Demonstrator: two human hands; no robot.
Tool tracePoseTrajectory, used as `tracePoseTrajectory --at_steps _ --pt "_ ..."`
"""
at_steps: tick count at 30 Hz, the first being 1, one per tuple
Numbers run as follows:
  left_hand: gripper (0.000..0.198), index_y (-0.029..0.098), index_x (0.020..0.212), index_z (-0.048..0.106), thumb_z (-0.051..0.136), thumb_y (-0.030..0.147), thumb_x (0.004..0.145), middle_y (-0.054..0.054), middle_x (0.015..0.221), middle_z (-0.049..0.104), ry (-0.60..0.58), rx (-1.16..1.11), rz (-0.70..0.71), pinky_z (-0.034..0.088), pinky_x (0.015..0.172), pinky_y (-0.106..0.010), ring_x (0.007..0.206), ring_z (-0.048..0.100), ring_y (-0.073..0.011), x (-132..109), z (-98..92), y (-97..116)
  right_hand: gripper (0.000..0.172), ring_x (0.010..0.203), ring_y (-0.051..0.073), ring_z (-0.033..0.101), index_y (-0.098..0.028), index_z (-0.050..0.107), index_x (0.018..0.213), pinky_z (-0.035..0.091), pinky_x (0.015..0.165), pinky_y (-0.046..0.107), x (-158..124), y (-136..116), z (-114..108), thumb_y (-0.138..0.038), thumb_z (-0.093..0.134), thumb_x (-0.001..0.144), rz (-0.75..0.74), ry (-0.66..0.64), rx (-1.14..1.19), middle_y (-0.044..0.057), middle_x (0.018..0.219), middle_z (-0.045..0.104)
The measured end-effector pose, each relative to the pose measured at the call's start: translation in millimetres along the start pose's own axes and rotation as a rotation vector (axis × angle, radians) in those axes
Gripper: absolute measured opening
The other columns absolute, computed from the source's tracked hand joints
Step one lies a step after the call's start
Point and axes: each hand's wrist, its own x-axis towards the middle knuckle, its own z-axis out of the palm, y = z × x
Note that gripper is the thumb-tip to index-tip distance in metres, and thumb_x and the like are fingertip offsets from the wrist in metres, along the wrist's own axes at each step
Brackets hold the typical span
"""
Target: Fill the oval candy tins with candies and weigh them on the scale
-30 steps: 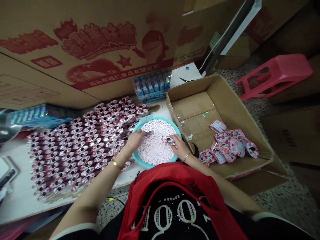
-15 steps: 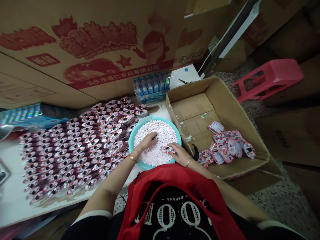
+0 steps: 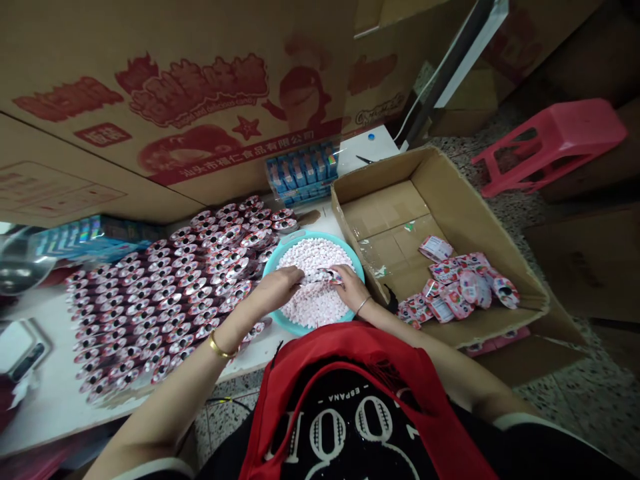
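Curled with its back upward, the left hand (image 3: 286, 283) grasped a slim, scoop-like tool (image 3: 313, 275) whose far end met the packet (image 3: 334, 275) in the right hand (image 3: 353, 289). That hand pinched the packet by its side, thumb and fingers closed on it, probably to keep its mouth steady and turned toward the tool; exactly how the tip sat at the opening was too small to tell. Both hands worked above a turquoise basin (image 3: 275, 261) of white pellets (image 3: 314, 308), presumably so that any strays dropped back among the rest.

Left of the basin, rows of similar packets (image 3: 175, 293) stood packed upright on the white table (image 3: 40, 408), likely so that each propped up its neighbours. To the right, a cardboard carton (image 3: 383, 200) held a loose heap of packets (image 3: 457, 293); its near wall rose just beside the basin and bounded the right hand's side.

Behind, a large printed box (image 3: 210, 143) closed off the table's back, with 2 packs of blue boxes, 1 in the middle (image 3: 303, 177) and 1 at the left (image 3: 100, 237), set against it. Farther off, a pink stool (image 3: 575, 130) stood on the speckled floor, past the carton and away from the hands.
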Motion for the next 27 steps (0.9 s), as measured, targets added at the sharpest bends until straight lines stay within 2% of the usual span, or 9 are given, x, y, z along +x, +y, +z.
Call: tracePoseTrajectory --at_steps 3,6,8,10,13,17,21,24,27 --pt "0.02 0.015 0.097 0.059 0.041 0.01 0.089 -0.01 0.093 0.063 -0.07 0.191 -0.105 0.048 0.073 -0.03 0.086 0.062 -0.0199 6 -11.0 30 0.053 0.113 0.022 0.052 -0.021 0.055 0.119 0.043 0.101 0.041 3 -2 2 0.001 0.047 0.072 -0.017 -0.009 -0.001 0.009 0.115 0.056" --pt "0.026 0.013 0.098 0.06 0.036 0.006 0.089 -0.013 0.095 0.062 -0.107 0.309 -0.145 0.049 0.068 -0.032 0.085 0.063 -0.0225 8 -21.5 56 0.055 0.113 0.022 0.053 -0.022 0.055 0.119 0.043 0.101 0.04 3 -2 5 0.003 0.046 0.071 -0.027 -0.008 0.01 0.009 0.116 0.057" --pt "0.027 0.014 0.1 0.06 0.037 0.006 0.089 -0.013 0.096 0.062 -0.122 0.366 -0.146 0.049 0.067 -0.033 0.087 0.063 -0.0245 7 -29.7 66 0.054 0.113 0.021 0.053 -0.021 0.056 0.119 0.044 0.101 0.04 3 -1 6 0.003 0.046 0.071 -0.027 0.002 0.023 0.009 0.115 0.057" --pt "0.026 0.014 0.1 0.06 0.038 0.007 0.089 -0.012 0.095 0.062 -0.098 0.373 -0.145 0.05 0.067 -0.034 0.087 0.063 -0.0251 3 -37.3 65 0.053 0.113 0.021 0.054 -0.02 0.056 0.118 0.044 0.101 0.04 3 -1 7 0.002 0.046 0.071 -0.026 0.019 0.04 0.01 0.115 0.057" --pt "0.019 0.016 0.103 0.058 0.046 0.015 0.089 -0.01 0.101 0.06 0.011 0.267 -0.097 0.051 0.071 -0.033 0.09 0.062 -0.0233 -1 -41.8 48 0.047 0.11 0.022 0.056 -0.018 0.058 0.116 0.046 0.097 0.041 4 -3 7 -0.002 0.049 0.073 -0.031 0.048 0.069 0.011 0.113 0.06" --pt "0.047 0.019 0.126 0.047 0.059 0.04 0.086 -0.011 0.117 0.056 0.148 0.038 0.089 0.05 0.083 -0.032 0.104 0.059 -0.023 9 -29.3 17 0.03 0.103 0.024 0.061 -0.019 0.062 0.108 0.05 0.091 0.04 16 -16 8 -0.015 0.055 0.079 -0.07 0.061 0.11 0.009 0.105 0.065" --pt "0.032 0.02 0.116 0.052 0.047 0.041 0.092 -0.007 0.103 0.06 0.187 -0.028 0.153 0.048 0.079 -0.029 0.095 0.06 -0.0193 36 -19.7 -8 0.033 0.112 0.024 0.057 -0.022 0.058 0.118 0.044 0.099 0.042 40 -35 1 -0.025 0.054 0.085 -0.103 0.096 0.131 0.01 0.114 0.063" --pt "0.031 0.019 0.114 0.053 0.048 0.04 0.092 -0.008 0.104 0.06 0.325 -0.056 0.104 0.047 0.08 -0.028 0.094 0.059 -0.0193 60 -26.6 -28 0.046 0.123 0.026 0.049 -0.021 0.049 0.13 0.037 0.108 0.045 62 -37 -25 -0.03 0.057 0.085 -0.11 0.228 0.089 0.013 0.126 0.056" --pt "0.031 0.018 0.109 0.056 0.051 0.043 0.089 -0.009 0.104 0.061 0.432 -0.084 -0.02 0.045 0.08 -0.029 0.093 0.058 -0.0203 85 -36.3 -54 0.044 0.125 0.027 0.045 -0.021 0.049 0.128 0.035 0.108 0.045 80 -14 -72 -0.034 0.056 0.087 -0.069 0.474 -0.05 0.013 0.129 0.051"
